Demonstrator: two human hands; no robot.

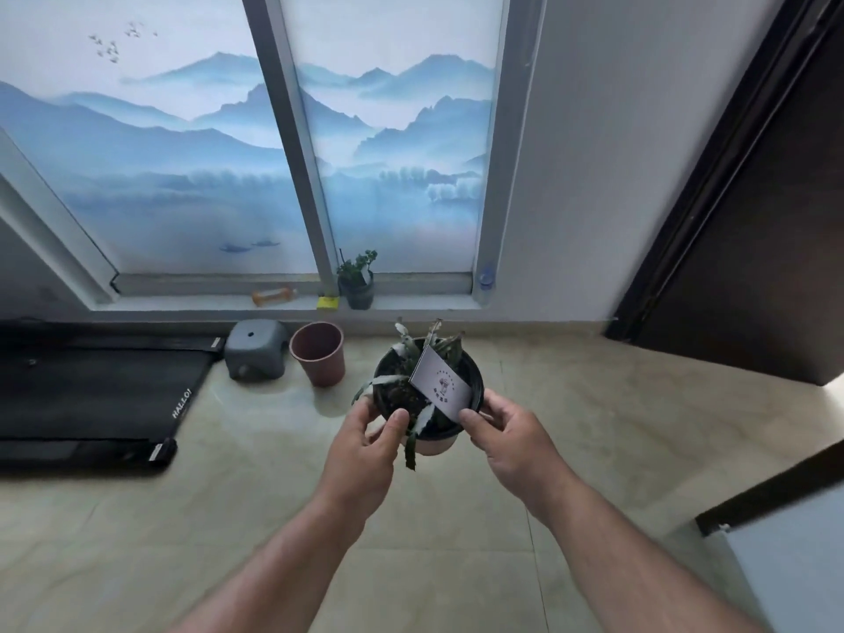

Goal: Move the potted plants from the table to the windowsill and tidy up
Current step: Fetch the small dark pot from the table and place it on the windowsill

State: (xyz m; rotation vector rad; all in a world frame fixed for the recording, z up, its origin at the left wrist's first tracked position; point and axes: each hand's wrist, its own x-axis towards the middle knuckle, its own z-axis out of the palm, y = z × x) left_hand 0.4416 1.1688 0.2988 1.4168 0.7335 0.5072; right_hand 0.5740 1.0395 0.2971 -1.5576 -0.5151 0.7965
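Observation:
I hold a potted plant [427, 395] in front of me above the floor: a black pot with drooping green leaves and a white card stuck in the soil. My left hand [365, 445] grips the pot's left rim, thumb over the edge. My right hand [507, 438] grips its right rim, thumb by the card. A second small potted plant [357, 283] in a dark pot stands on the windowsill [411, 303], beside the window's middle post.
On the sill lie an orange bottle [273, 296] and a small yellow object [328, 303]. Below it on the floor stand an empty reddish-brown pot [318, 354] and a grey plastic stool [255, 349]. A black treadmill [91, 395] fills the left; a dark door [753, 221] is right.

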